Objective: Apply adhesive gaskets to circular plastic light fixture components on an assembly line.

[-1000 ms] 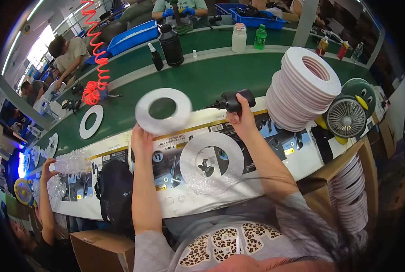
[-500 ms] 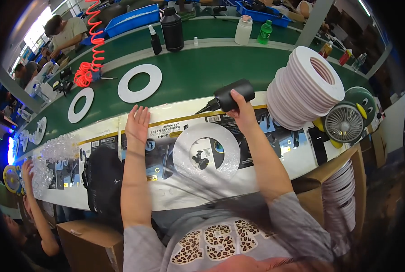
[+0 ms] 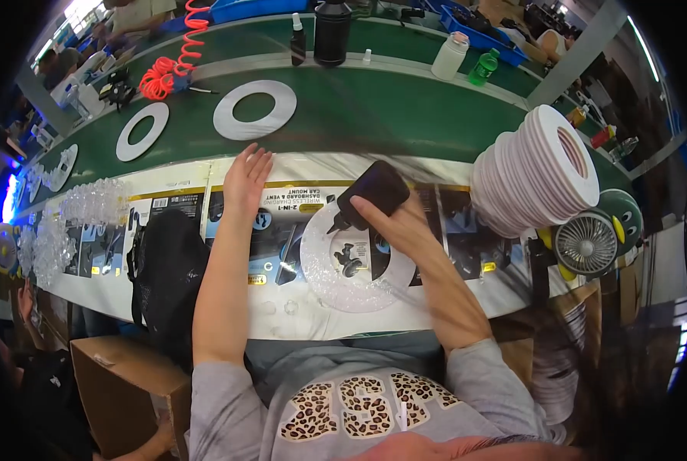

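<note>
- Right hand point(image 3: 393, 221) grips black squeeze bottle point(image 3: 380, 190) over white ring point(image 3: 324, 283), frame centre
- Left hand point(image 3: 249, 170) open, near worktop point(image 3: 305, 167) far edge
- Green surface point(image 3: 382, 107) stretches beyond, across upper centre

We've got 4 loose white rings point(image 3: 320, 273): 1 near, ctr., 3 far L. 1 ring stack point(image 3: 516, 180) on the worktop point(image 3: 328, 326), R; its rings are too tight for us to count. 1 black squeeze bottle point(image 3: 375, 190), ctr. Far side, we make it 1 tall black bottle point(image 3: 332, 34), 1 dark spray bottle point(image 3: 298, 44), 1 white jar point(image 3: 451, 58), 1 green bottle point(image 3: 483, 69) & 1 tiny white bottle point(image 3: 367, 57); far R, 3 drink bottles point(image 3: 603, 137). Fans: 2, i.e. 1 gray fan point(image 3: 585, 243) R, 1 yellow fan point(image 3: 5, 247) L. 1 red coiled hose point(image 3: 159, 79) far L, 2 blue trays point(image 3: 251, 11) far, 1 black bag point(image 3: 170, 265) & 1 cardboard box point(image 3: 124, 392) near L.
</note>
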Motion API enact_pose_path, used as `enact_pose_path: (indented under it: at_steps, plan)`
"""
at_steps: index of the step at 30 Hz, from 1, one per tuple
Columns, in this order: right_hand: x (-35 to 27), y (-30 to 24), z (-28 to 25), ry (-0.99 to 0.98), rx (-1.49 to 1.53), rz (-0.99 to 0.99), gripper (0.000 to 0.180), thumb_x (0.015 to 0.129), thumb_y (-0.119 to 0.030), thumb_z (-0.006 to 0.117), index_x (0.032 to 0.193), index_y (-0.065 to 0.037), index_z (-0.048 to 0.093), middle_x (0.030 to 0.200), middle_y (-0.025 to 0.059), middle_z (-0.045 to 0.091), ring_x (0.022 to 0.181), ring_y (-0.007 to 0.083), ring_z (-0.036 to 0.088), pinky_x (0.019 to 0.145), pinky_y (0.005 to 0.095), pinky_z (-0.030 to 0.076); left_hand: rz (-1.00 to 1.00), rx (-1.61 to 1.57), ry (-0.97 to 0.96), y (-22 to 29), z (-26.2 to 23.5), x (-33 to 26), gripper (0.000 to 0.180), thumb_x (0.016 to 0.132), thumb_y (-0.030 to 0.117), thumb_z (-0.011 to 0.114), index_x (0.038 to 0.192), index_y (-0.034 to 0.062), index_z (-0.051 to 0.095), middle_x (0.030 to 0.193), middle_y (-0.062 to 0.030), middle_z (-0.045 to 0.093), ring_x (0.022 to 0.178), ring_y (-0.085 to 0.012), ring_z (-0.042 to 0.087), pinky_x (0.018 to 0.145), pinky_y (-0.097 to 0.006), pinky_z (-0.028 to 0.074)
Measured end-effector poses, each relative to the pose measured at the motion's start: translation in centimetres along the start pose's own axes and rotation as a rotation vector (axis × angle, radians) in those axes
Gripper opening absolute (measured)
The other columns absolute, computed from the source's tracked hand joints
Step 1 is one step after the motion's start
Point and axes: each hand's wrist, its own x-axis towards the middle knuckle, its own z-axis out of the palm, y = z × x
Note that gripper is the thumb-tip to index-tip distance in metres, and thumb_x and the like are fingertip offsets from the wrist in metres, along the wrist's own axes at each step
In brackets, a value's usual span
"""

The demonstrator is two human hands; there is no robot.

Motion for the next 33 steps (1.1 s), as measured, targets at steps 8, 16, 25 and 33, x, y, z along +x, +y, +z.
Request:
enact_pose_path:
  at_steps: [8,16,25,33]
  plan:
    - [0.0,0.7,0.9,-0.067,-0.121,-0.102,0.034,0.08,-0.042,0.067,0.081,-0.008,0.07,0.067,0.0092,0.067,0.064,0.0269,0.065,0.06,0.0339,0.05,0.0,0.035,0.018,0.0,-0.1,0.1,0.042,0.097,0.023,0.045,0.127,-0.0053,0.045,0.128,-0.0219,0.047,0.117,-0.0297,0.053,0.1,-0.038,0.044]
    - [0.0,1.2,1.0,-0.087,-0.179,-0.1,0.037,0.082,-0.044,0.064,0.079,-0.007,0.069,0.065,0.0098,0.066,0.062,0.0291,0.064,0.057,0.0353,0.049,0.0,0.044,0.037,-0.1,0.7,0.1,0.042,0.097,0.024,0.046,0.126,-0.006,0.045,0.127,-0.0218,0.049,0.114,-0.0292,0.055,0.098,-0.037,0.046]
    - [-0.1,1.0,1.1,-0.091,-0.17,-0.09,0.037,0.083,-0.045,0.062,0.081,-0.008,0.069,0.065,0.0092,0.066,0.062,0.0282,0.065,0.059,0.035,0.049,0.006,0.048,0.031,-0.2,0.3,0.2,0.042,0.097,0.024,0.045,0.127,-0.0065,0.044,0.127,-0.022,0.049,0.114,-0.0289,0.055,0.097,-0.037,0.046]
    - [0.1,1.3,1.1,-0.122,-0.197,-0.091,0.038,0.083,-0.045,0.062,0.082,-0.008,0.069,0.066,0.0096,0.066,0.062,0.0285,0.064,0.059,0.0353,0.049,0.015,0.057,0.021,-0.1,0.4,0.0,0.042,0.097,0.023,0.045,0.127,-0.0065,0.044,0.126,-0.022,0.049,0.114,-0.0289,0.055,0.097,-0.037,0.046]
